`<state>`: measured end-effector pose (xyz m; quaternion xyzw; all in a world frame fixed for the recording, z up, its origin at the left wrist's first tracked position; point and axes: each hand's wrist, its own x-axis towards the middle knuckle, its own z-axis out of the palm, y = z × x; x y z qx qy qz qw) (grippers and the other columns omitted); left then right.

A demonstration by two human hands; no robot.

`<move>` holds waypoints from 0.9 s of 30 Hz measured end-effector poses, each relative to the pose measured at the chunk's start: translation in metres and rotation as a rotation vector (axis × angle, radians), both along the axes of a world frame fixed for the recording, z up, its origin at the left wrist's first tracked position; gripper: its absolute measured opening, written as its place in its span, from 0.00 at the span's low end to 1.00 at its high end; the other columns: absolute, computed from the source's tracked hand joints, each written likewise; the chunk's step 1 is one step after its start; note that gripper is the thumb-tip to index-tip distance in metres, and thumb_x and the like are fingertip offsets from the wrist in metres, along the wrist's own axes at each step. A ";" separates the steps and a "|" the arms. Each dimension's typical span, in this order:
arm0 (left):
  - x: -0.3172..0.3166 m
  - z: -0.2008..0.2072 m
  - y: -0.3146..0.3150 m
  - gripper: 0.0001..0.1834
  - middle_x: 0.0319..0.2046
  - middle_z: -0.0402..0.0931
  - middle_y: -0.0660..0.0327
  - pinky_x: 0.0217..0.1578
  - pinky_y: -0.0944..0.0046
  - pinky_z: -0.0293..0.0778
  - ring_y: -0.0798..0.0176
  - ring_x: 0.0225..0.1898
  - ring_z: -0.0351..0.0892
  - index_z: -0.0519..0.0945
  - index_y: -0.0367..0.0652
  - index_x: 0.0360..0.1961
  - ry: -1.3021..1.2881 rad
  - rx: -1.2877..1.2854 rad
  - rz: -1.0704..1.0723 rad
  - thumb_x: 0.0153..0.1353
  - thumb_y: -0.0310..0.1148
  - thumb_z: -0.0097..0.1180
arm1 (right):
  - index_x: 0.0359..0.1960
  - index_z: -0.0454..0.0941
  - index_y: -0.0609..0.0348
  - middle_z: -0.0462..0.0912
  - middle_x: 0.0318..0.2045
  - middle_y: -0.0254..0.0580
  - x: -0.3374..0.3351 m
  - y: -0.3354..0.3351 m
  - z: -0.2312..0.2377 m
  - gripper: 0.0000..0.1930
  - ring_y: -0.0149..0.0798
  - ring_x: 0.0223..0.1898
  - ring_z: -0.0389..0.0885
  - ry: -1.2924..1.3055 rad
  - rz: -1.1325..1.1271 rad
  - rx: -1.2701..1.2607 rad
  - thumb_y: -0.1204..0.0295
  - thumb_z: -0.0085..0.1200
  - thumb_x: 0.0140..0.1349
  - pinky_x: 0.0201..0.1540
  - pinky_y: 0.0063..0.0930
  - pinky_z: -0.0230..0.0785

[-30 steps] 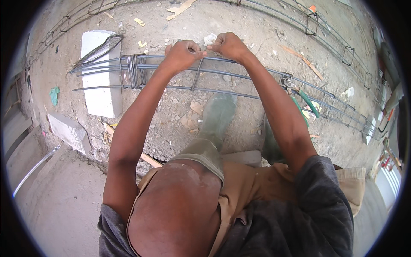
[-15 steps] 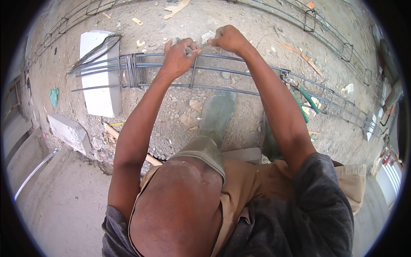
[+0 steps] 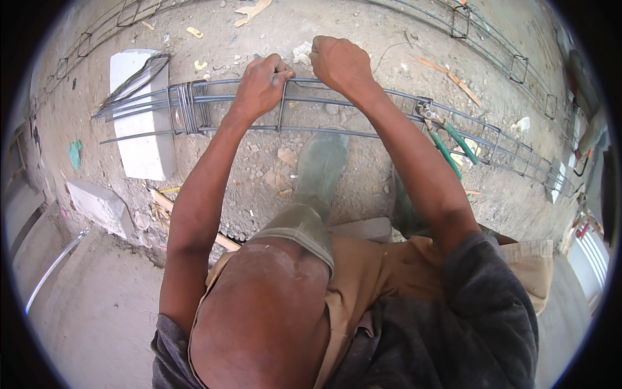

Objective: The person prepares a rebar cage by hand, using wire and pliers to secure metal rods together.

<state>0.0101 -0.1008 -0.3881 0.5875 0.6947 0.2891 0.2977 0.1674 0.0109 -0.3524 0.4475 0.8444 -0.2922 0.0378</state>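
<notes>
We are drawing our curled right hand (image 3: 340, 61) away, leaving our left hand (image 3: 262, 81) alone, pinching, both holds unclear, at the cage's (image 3: 281, 113) far edge.

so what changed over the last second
The right hand moved forward, farther beyond the far bar of the rebar cage and away from the left hand, curling into a fist; whether it grips anything is hidden. The left hand stayed by the stirrup; the green-handled pincers and rubber boot stayed put.
</notes>
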 end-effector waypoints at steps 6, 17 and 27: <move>0.005 0.000 0.003 0.07 0.31 0.81 0.50 0.47 0.51 0.70 0.46 0.39 0.78 0.76 0.36 0.30 0.057 -0.015 0.062 0.60 0.30 0.56 | 0.45 0.82 0.66 0.84 0.43 0.59 0.010 -0.046 0.031 0.20 0.55 0.47 0.84 -0.197 0.123 -0.477 0.65 0.49 0.58 0.51 0.45 0.75; 0.016 0.000 0.001 0.06 0.31 0.82 0.50 0.43 0.49 0.70 0.45 0.37 0.77 0.75 0.36 0.28 -0.031 0.026 0.093 0.58 0.28 0.58 | 0.33 0.84 0.63 0.87 0.34 0.51 -0.004 -0.059 0.029 0.09 0.50 0.35 0.87 0.056 -0.059 -0.209 0.72 0.54 0.56 0.36 0.43 0.79; 0.008 0.000 0.006 0.07 0.38 0.83 0.56 0.66 0.48 0.51 0.53 0.47 0.79 0.81 0.40 0.33 -0.078 -0.005 0.090 0.58 0.33 0.60 | 0.31 0.85 0.50 0.83 0.25 0.35 -0.007 -0.055 0.057 0.07 0.40 0.31 0.81 -0.256 0.465 0.339 0.67 0.54 0.59 0.43 0.47 0.64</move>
